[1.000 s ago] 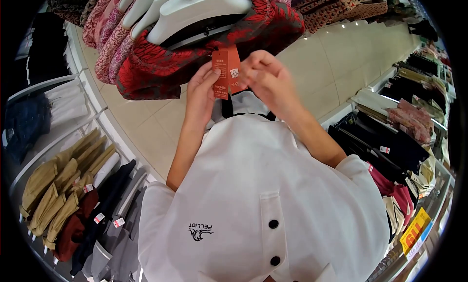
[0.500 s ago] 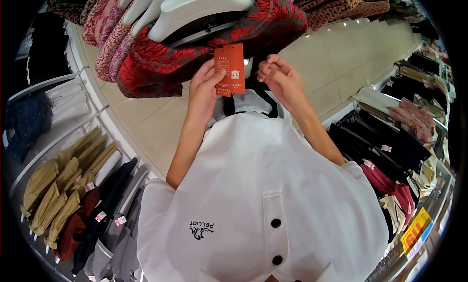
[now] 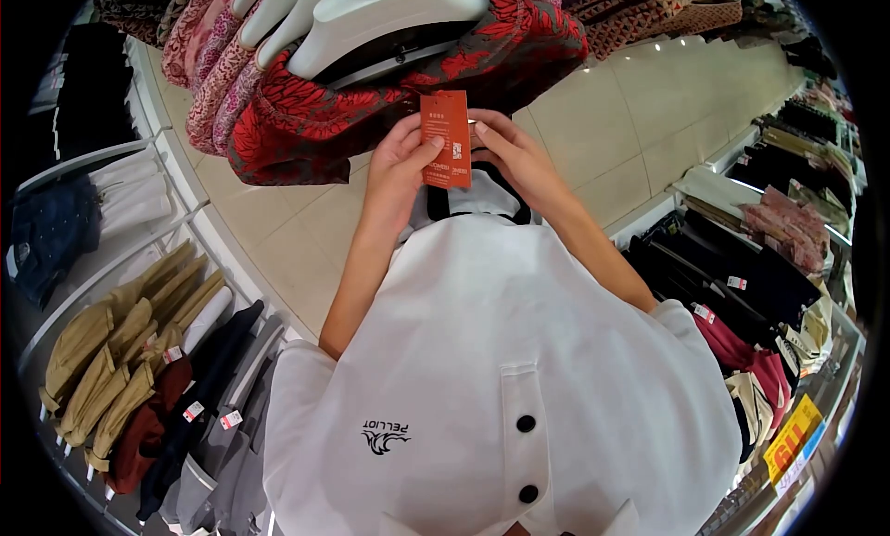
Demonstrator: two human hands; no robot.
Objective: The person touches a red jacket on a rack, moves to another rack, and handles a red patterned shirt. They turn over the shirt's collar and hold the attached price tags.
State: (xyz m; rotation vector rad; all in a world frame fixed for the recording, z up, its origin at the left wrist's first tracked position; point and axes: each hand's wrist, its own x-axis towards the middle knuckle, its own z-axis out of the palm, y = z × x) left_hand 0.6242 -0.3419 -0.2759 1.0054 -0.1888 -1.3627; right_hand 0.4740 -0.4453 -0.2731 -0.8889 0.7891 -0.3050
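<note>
Red-orange hang tags (image 3: 446,119) with pale print and a small square code hang in front of a red and grey patterned garment (image 3: 306,128). My left hand (image 3: 399,165) is closed on them, its thumb across the front of the lower left side. At their right edge, my right hand (image 3: 514,156) has its thumb and forefinger drawn together around a small pale bit that I cannot make out. Its other fingers are partly hidden. The garment hangs on a white hanger (image 3: 394,21) just beyond both hands.
Pink patterned garments (image 3: 218,82) on white hangers crowd the rail at upper left. Racks of folded trousers (image 3: 120,350) stand at left, with more clothes (image 3: 732,276) at right. A yellow price sign (image 3: 791,436) is at lower right. Tiled floor (image 3: 593,109) shows between racks.
My right hand has moved left to the tags' edge. The tags have shifted slightly right and down, and now overlap more closely. My left hand still holds them.
</note>
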